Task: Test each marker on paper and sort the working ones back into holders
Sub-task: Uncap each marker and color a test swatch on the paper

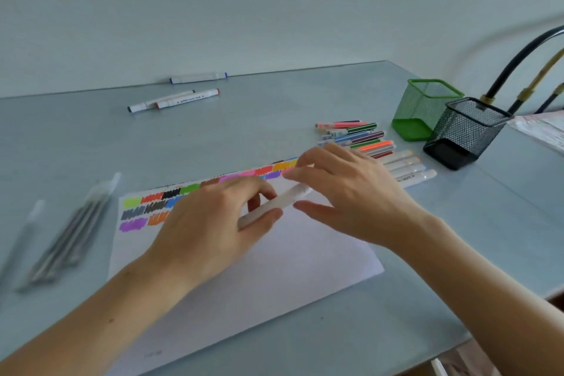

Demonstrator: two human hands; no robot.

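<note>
Head view — left hand [210, 223] grips white marker [274, 204] over paper [274, 268]; right hand [351, 192] — fingers spread — at its tip.

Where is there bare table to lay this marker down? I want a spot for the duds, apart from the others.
Free: the stretch between the paper and the three markers near the wall, and the near right corner. Crowded: the marker pile by the green holder and black holder, and the pens left of the paper.

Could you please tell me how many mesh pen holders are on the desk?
2. The green mesh holder stands at the far right of the desk, and the black mesh holder sits just in front of it, to its right. Both look empty.
</note>
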